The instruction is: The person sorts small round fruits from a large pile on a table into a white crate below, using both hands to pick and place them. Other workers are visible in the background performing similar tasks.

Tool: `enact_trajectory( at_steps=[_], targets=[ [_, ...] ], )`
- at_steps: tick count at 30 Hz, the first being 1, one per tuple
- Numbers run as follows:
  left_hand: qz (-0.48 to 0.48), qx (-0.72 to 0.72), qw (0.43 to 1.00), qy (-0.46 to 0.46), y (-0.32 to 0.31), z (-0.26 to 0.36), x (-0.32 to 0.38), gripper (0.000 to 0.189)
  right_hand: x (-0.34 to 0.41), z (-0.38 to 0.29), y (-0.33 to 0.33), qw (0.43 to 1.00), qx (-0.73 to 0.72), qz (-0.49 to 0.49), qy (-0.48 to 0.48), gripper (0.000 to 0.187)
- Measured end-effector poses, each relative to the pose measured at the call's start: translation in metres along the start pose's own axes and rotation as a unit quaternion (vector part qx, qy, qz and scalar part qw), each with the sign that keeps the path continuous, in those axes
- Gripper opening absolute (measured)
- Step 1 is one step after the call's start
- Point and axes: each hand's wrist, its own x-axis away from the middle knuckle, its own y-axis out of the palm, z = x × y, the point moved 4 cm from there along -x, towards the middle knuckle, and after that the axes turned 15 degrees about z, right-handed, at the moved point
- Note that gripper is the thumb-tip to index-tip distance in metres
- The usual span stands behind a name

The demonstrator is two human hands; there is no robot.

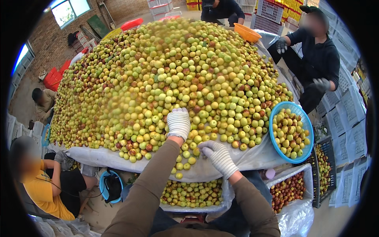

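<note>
A large heap of green, yellow and reddish-brown jujubes [165,77] lies on a pale cloth sheet [207,170]. My left hand [178,123], in a striped white glove, reaches into the near part of the heap; its fingertips are among the fruit, and whether it grips one is hidden. My right hand [217,155], gloved alike, is over the sheet's near edge with its fingers bent beside a few loose jujubes [192,161]. Below the edge, between my legs, stands a plastic-lined crate of greenish jujubes [192,194].
At the right are a blue plastic basket of jujubes [271,133], a lined crate of red jujubes [309,177] and a black crate [333,174]. An orange basin [247,32] sits at the far edge. Several people [316,56] sit around the heap. A blue basket with a black item [102,186] stands lower left.
</note>
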Motion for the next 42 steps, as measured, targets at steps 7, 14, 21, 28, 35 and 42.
enact_trajectory(
  at_steps=[7,14,21,28,35,42],
  targets=[
    [-0.128,0.033,0.99,-0.056,0.005,0.002,-0.025,0.017,-0.003,0.001,-0.004,0.996,-0.047,-0.029,0.074,0.029],
    [-0.035,0.271,0.955,-0.114,-0.043,0.001,0.02,0.034,-0.005,0.013,-0.007,0.907,-0.356,0.003,0.227,0.067],
    [-0.017,0.445,0.895,-0.029,-0.055,0.0,0.06,0.032,-0.001,0.029,0.005,0.886,-0.377,0.02,0.268,0.037],
    [0.032,0.136,0.987,-0.081,-0.035,-0.057,-0.027,0.027,-0.001,0.018,0.003,0.852,-0.436,-0.013,0.29,0.017],
    [-0.196,0.034,0.974,-0.111,-0.022,-0.046,-0.064,0.028,-0.004,0.011,0.0,0.885,-0.38,0.022,0.269,0.029],
    [-0.074,0.159,0.978,-0.115,-0.044,-0.048,-0.035,0.039,0.0,-0.006,-0.002,0.899,-0.361,0.007,0.249,0.062]
  ],
)
